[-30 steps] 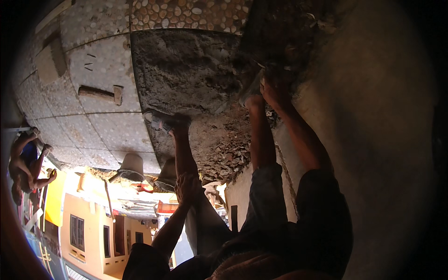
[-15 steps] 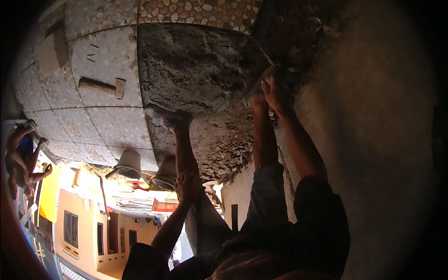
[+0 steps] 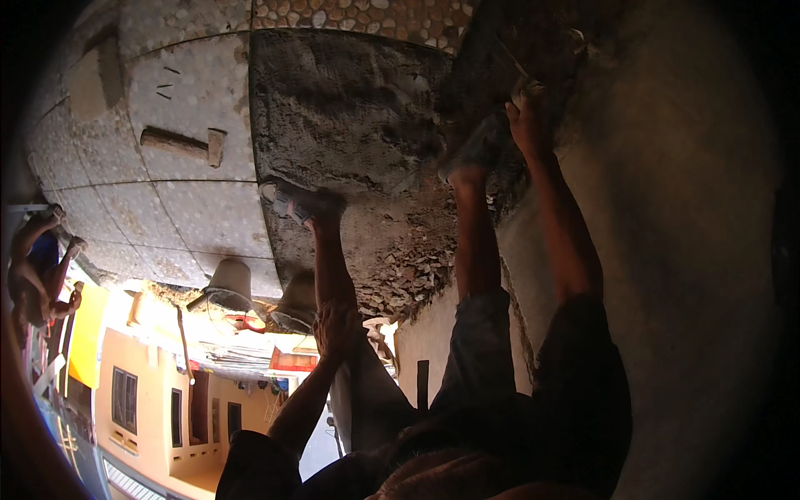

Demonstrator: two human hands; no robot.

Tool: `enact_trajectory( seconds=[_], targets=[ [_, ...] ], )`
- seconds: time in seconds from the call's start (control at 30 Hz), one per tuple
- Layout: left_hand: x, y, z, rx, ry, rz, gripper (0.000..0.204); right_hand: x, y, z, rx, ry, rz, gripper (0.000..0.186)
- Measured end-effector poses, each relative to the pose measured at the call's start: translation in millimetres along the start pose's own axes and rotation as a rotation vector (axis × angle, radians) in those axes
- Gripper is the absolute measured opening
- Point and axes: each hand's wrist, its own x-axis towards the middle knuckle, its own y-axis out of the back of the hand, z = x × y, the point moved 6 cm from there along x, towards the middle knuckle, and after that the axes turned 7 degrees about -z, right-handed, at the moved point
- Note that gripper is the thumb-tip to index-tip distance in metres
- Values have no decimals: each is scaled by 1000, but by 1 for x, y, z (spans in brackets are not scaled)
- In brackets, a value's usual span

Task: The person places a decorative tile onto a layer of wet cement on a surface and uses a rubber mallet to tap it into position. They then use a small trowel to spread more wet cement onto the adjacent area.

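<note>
My right hand is closed round the handle of a trowel, whose thin blade reaches over the dark, rough ground near the wall. The blade is mostly lost in shadow. Below, my left hand rests on my left leg just under the knee, fingers curled against it. Both my feet, in sandals, stand on the dark bed of damp mortar or soil. Pebble-faced tiles border this bed on the left and along the top.
A hammer lies on the tiles beside several thin dark pieces. Two buckets stand lower left, with rubble near my legs. A plain wall rises on the right. At the far left another person is at work.
My right hand has moved up and to the right with the trowel, away from my right foot. My left hand stays on the leg.
</note>
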Motion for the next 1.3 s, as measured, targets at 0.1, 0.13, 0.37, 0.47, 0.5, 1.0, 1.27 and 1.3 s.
enact_trajectory(
  seconds=[0.1, 0.13, 0.37, 0.47, 0.5, 1.0, 1.27, 1.3],
  targets=[
    [5, -4, 0, 3, -7, -12, 35, 25, -6, 2, -134, -80, -68, 41],
    [5, -4, -1, -4, 3, -28, 35, 27, -8, 0, -173, -65, -103, 43],
    [2, 0, -1, -56, 2, -8, 36, -51, 15, -41, -146, 243, -34, 45],
    [1, 0, -1, -33, -1, 4, 36, -56, 1, -21, -5, 41, -106, 46],
    [2, 0, 0, -16, -10, 13, 36, -46, -5, -15, 51, -31, -161, 47],
    [1, 0, 1, -4, -86, 62, 29, -43, -51, 13, -8, 154, -147, 55],
    [3, -12, -12, -38, -88, 24, 33, -24, -54, 12, 45, 188, -153, 49],
    [3, -12, -12, -34, -89, 24, 33, -20, -52, -4, 30, 163, -198, 49]
  ],
)
